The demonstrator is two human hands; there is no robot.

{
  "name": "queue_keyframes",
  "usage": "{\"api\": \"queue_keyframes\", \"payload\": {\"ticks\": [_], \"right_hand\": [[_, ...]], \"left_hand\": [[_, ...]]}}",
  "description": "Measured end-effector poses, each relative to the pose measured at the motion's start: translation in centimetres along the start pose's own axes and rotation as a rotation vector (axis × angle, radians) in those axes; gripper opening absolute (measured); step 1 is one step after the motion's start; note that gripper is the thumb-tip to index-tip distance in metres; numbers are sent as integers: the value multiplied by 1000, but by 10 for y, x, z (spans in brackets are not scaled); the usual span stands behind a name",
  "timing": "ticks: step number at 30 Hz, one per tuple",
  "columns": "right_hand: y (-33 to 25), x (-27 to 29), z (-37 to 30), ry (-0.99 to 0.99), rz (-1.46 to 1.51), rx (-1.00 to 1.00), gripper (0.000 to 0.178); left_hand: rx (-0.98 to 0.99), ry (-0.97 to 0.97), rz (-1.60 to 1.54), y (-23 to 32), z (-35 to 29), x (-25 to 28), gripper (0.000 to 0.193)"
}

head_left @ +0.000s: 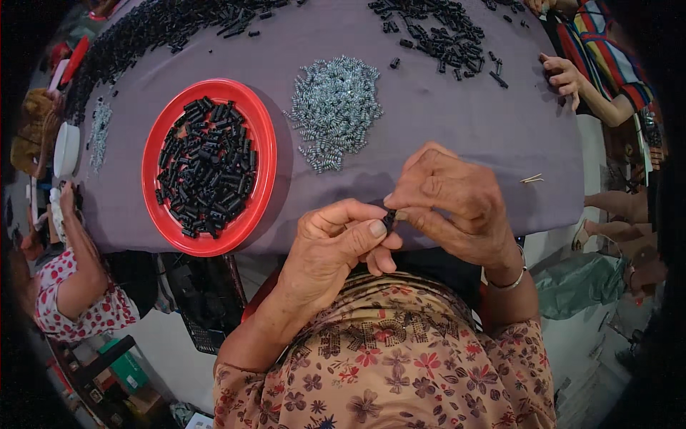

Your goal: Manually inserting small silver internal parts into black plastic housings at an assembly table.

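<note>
Between my two hands, above the table's near edge, is a small black plastic piece [389, 219]. My left hand [343, 239] pinches it between thumb and fingers. The fingertips of my right hand [450, 204] meet at its top end; whether they hold a separate small part there is hidden. Beyond my hands lies a heap of small metal springs [336, 107]. Left of the springs stands a red oval tray [269, 154], filled with short black plastic pieces [207, 164] like the one in my fingers.
More black pieces [450, 43] lie scattered at the far right, and a long pile [157, 28] covers the far left. Two thin yellowish sticks [532, 178] rest to the right. Other people sit around the cloth-covered table [429, 107]; one person's hand [564, 77] is at its right edge. A white bowl [66, 150] is at the left.
</note>
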State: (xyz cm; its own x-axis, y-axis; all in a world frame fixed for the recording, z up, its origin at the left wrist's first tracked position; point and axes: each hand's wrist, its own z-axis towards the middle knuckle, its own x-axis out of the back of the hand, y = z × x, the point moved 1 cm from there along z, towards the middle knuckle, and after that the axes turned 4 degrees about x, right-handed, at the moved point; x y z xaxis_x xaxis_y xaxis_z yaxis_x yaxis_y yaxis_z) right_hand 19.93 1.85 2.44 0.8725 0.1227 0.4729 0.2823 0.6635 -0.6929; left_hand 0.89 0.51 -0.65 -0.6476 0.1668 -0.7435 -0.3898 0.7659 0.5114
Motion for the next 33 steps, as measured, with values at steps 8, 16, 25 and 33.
{"api": "queue_keyframes", "payload": {"ticks": [8, 16, 25, 33], "right_hand": [[-2, -1, 0, -10, -48, -45, 16], [0, -2, -2, -37, 16, -82, 15], [2, 0, -2, -88, 91, -87, 13], [-1, -4, -4, -49, 29, -165, 12]], "left_hand": [[-70, 52, 52, -3, 0, 0, 17], [-59, 35, 66, -2, -1, -2, 17], [61, -54, -39, -2, -2, 2, 13], [-21, 43, 53, -3, -3, -2, 15]]}}
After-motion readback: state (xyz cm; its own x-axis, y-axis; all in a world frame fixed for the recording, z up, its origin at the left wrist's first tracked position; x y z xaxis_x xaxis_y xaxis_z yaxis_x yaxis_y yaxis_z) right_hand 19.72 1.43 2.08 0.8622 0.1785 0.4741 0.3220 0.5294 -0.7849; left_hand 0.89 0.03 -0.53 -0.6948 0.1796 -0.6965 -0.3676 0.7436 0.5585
